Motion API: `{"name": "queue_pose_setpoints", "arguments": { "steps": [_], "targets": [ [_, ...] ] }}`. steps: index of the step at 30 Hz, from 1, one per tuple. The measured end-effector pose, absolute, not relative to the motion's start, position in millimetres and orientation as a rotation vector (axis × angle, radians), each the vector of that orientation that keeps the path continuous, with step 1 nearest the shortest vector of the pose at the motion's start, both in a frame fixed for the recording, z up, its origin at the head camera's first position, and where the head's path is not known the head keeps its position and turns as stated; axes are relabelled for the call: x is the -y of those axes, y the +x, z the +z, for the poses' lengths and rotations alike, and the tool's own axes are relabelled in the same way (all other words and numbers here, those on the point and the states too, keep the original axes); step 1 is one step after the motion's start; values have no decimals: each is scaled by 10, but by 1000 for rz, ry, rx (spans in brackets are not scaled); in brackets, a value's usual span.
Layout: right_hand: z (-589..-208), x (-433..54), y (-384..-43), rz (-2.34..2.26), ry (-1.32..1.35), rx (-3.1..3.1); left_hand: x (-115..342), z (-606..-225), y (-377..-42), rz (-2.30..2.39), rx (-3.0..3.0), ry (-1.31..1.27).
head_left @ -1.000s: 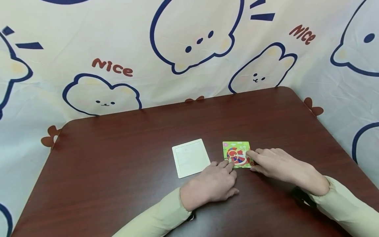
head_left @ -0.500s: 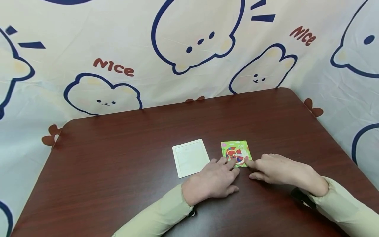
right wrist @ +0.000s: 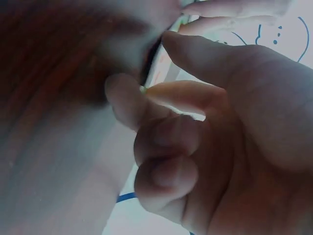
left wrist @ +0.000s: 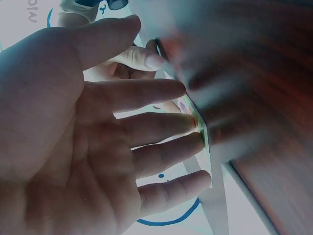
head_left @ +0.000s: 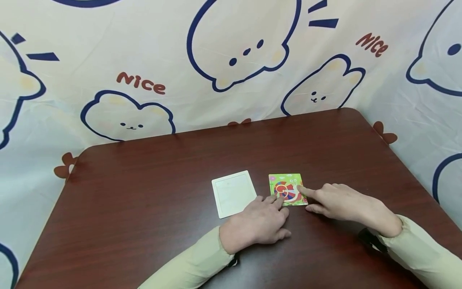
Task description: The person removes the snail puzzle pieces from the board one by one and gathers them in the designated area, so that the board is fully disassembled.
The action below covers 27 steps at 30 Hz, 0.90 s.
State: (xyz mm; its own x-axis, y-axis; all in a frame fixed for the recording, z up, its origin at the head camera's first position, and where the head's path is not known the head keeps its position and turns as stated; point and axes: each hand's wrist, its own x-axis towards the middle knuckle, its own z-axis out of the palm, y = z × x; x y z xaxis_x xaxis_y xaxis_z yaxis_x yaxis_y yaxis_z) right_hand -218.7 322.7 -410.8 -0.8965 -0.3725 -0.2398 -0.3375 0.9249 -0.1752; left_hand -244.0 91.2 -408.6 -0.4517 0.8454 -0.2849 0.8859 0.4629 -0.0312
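A small square green picture (head_left: 285, 179) of a red and blue snail lies flat on the table, right of centre in the head view. My left hand (head_left: 258, 220) is spread palm down, its fingertips resting at the picture's lower left edge. From the right, my right hand (head_left: 339, 200) reaches in with its index finger straight, the tip touching the picture's right side and the thumb near the lower right corner. Two of its other fingers (right wrist: 166, 174) are curled in the right wrist view. A white square tray (head_left: 234, 194) with a raised rim lies beside my left fingertips.
The dark brown wooden table (head_left: 144, 192) extends around the picture and tray. A white cloth (head_left: 202, 104) printed with cartoon bears hangs along its back and sides.
The snail picture has shifted slightly left toward the tray. My right index finger went down to the picture's lower right, then back up its right side. The left hand has barely moved.
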Motion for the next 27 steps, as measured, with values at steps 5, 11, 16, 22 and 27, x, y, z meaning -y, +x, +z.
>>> {"name": "queue_pose_setpoints", "arguments": {
  "steps": [5,11,16,22,27],
  "targets": [
    [-4033,-3261,-2132,-175,-490,-2790,-931,-4084,-2428,-262,-2494,1510],
    [-3986,-3286,-2074,-166,-508,-2734,-959,-4079,-2418,-267,-2499,1526],
    [-4038,-3245,-2097,-170,-530,-2751,-963,-4090,-2402,-286,-2507,1520],
    [-3959,-3204,-2182,-155,-571,-2805,-946,-4110,-2352,-323,-2516,1456],
    [-3941,-3187,-2376,-205,-533,-2865,-984,-4100,-2179,-433,-2457,1400]
  ]
}}
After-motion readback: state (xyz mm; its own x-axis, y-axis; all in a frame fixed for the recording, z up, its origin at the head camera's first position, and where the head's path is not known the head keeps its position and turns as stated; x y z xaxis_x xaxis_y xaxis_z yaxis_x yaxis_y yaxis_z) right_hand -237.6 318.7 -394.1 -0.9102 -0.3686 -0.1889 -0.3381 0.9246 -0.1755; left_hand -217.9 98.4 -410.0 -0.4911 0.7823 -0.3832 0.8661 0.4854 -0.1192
